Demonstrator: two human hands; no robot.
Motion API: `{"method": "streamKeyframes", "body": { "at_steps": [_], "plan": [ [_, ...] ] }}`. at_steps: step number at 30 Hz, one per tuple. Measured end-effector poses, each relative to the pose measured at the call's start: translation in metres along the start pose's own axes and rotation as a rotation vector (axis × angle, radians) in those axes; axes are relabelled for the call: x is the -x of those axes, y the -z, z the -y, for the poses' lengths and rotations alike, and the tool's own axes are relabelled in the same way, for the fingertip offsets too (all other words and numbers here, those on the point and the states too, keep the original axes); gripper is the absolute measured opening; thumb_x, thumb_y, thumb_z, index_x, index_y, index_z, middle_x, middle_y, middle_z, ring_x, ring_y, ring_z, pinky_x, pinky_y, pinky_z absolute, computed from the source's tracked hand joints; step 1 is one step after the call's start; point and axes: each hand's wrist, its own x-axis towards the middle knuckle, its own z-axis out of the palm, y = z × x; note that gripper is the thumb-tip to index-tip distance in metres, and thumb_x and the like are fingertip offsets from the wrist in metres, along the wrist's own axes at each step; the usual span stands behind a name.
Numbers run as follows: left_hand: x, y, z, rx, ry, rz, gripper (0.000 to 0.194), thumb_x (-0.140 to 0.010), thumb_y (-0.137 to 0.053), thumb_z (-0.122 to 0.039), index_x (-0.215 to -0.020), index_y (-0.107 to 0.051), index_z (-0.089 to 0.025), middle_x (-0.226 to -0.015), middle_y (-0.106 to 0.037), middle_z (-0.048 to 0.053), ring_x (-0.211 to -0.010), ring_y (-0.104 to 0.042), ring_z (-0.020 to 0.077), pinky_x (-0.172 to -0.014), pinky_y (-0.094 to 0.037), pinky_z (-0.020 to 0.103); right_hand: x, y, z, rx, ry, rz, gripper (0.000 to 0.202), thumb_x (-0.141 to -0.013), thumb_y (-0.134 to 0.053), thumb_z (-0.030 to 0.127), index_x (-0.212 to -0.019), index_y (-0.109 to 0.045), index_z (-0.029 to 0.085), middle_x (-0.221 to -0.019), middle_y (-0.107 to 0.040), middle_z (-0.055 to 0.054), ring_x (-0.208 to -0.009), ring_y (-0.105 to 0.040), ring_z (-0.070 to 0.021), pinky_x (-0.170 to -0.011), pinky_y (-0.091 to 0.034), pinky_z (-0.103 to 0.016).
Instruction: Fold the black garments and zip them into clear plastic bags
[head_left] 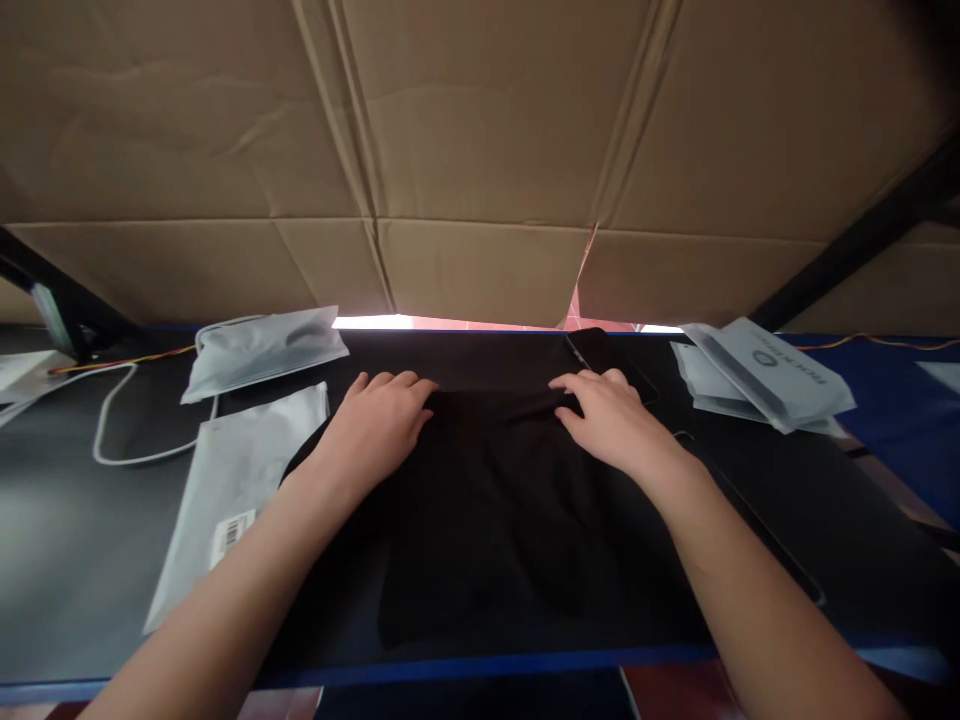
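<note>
A piece of black cloth (487, 510), which looks like a garment, lies spread over the dark table in front of me. My left hand (386, 415) rests at its far left corner, thumb and forefinger closed on the cloth's upper edge. At the far right corner, my right hand (604, 412) has the same edge between thumb and forefinger. Just beyond my right hand lies a flat dark phone (615, 362). Left of my left forearm, a translucent plastic bag (225, 480) with a barcode label lies flat. The cloth's folds are hard to make out against the dark table.
Brown cardboard (480, 130) stands as a wall behind the table. A filled plastic bag (266, 350) and a white cable (105, 430) lie at the far left. Several printed plastic bags (780, 375) are stacked at the far right. A thin dark metal-edged strip (780, 540) lies beside my right forearm.
</note>
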Motion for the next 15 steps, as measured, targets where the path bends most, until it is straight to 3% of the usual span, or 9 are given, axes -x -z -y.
{"method": "streamKeyframes", "body": {
  "at_steps": [3, 9, 12, 15],
  "plan": [
    [0.003, 0.008, 0.003, -0.011, -0.044, -0.042, 0.03, -0.102, -0.05, -0.016, -0.116, -0.076, -0.02, -0.113, -0.076, 0.011, -0.106, -0.073, 0.0342, -0.113, -0.051, 0.07, 0.004, 0.012, -0.001, -0.01, 0.065, -0.073, 0.025, -0.096, -0.063, 0.015, -0.108, -0.081, 0.027, -0.11, -0.078, -0.009, -0.103, -0.062, -0.0336, -0.095, -0.056, -0.053],
    [0.045, 0.025, 0.01, -0.016, -0.114, -0.122, 0.035, -0.106, -0.039, -0.02, -0.105, -0.074, -0.022, -0.103, -0.071, 0.007, -0.103, -0.066, 0.0299, -0.13, -0.028, 0.073, 0.063, 0.024, -0.004, 0.007, 0.237, -0.194, 0.024, -0.109, -0.058, 0.025, -0.116, -0.08, 0.028, -0.119, -0.077, -0.007, -0.108, -0.061, -0.0322, -0.101, -0.052, -0.055],
    [0.066, 0.017, 0.014, 0.07, -0.178, -0.06, 0.039, -0.108, -0.038, -0.024, -0.104, -0.077, -0.025, -0.095, -0.073, 0.005, -0.096, -0.069, 0.0273, -0.13, -0.029, 0.073, 0.091, 0.019, -0.011, -0.003, 0.285, -0.016, 0.028, -0.112, -0.057, 0.032, -0.127, -0.08, 0.029, -0.121, -0.079, -0.007, -0.107, -0.067, -0.0307, -0.095, -0.056, -0.053],
    [0.08, 0.009, 0.021, 0.19, -0.197, 0.001, 0.042, -0.109, -0.04, -0.032, -0.119, -0.08, -0.029, -0.103, -0.079, 0.006, -0.096, -0.074, 0.0272, -0.124, -0.044, 0.068, 0.107, 0.018, -0.02, -0.125, 0.208, 0.126, 0.033, -0.113, -0.055, 0.037, -0.139, -0.075, 0.034, -0.134, -0.077, -0.005, -0.121, -0.069, -0.0306, -0.102, -0.059, -0.053]
  ]
}}
